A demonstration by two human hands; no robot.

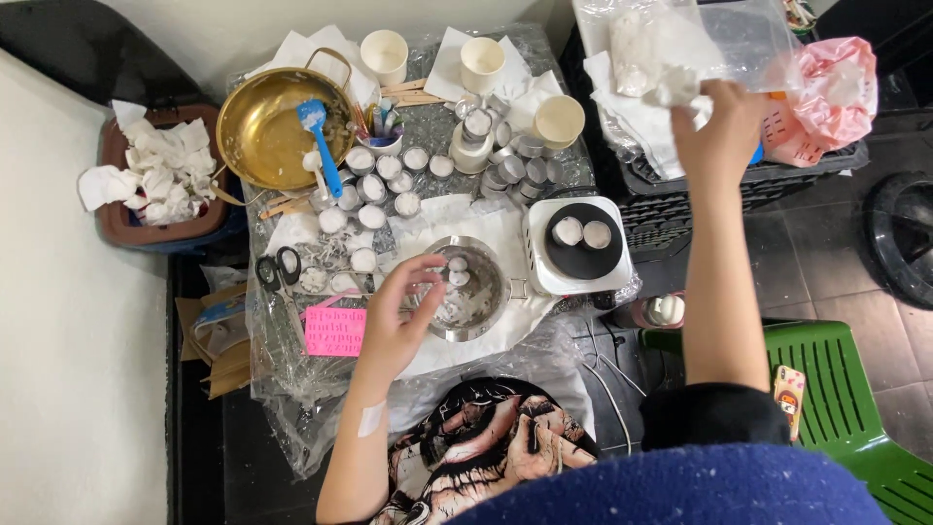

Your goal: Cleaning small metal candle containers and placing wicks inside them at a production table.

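Head view looks straight down on a small table wrapped in crinkled clear plastic. At its near edge sits a small steel pot, round and shiny, its inside smeared with white wax and holding a few small pale lumps. Left hand hovers at the pot's left rim, fingers curled in a loose pinch; whether they grip anything I cannot tell. Right hand is stretched far out over a black crate, clutching crumpled white tissue beside a clear plastic bag. Just right of the pot, a white hot plate with a black disc bears two tealights. Behind, a brass bowl holds a blue spatula, next to rows of round metal tealight cups.
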